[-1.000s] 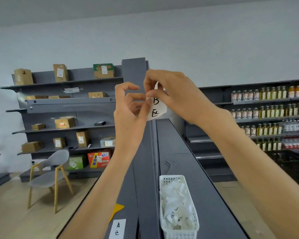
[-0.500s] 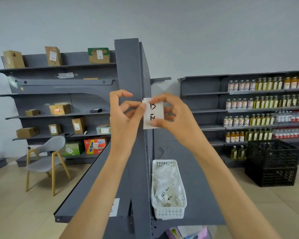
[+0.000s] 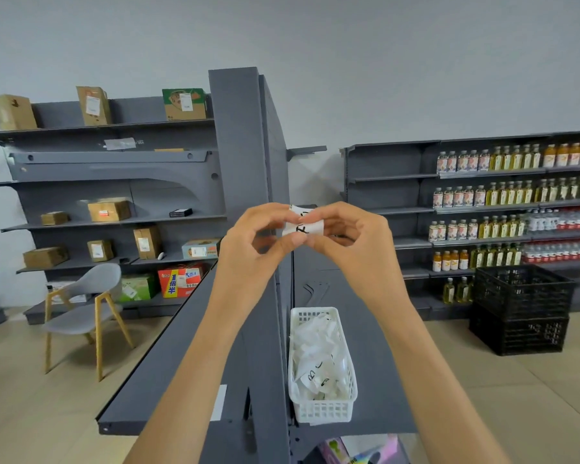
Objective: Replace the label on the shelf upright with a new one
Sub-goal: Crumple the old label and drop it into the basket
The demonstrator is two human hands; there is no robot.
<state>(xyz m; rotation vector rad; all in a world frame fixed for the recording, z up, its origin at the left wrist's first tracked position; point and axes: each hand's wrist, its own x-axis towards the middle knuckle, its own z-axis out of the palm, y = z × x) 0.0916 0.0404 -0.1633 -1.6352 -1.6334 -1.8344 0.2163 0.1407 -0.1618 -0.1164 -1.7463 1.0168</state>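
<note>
A white paper label point(image 3: 303, 223) with black handwriting is pinched between both my hands, curled and folded over. My left hand point(image 3: 252, 242) grips its left side, my right hand point(image 3: 352, 236) its right side. They are held in front of the grey shelf upright point(image 3: 240, 139), below its top. The upright's face above my hands is bare. A white plastic basket point(image 3: 322, 410) of crumpled white labels stands on the grey shelf point(image 3: 379, 346) below my right forearm.
Another white label point(image 3: 219, 401) sticks at the left shelf's front edge. Grey shelving with cardboard boxes point(image 3: 109, 211) stands at left, bottles point(image 3: 503, 192) fill shelves at right. A grey chair point(image 3: 84, 309) and stacked black crates point(image 3: 519, 309) stand on the floor.
The label was pulled away from the upright and lowered; it went from flat to curled up between my fingers. The view also tilted down and back.
</note>
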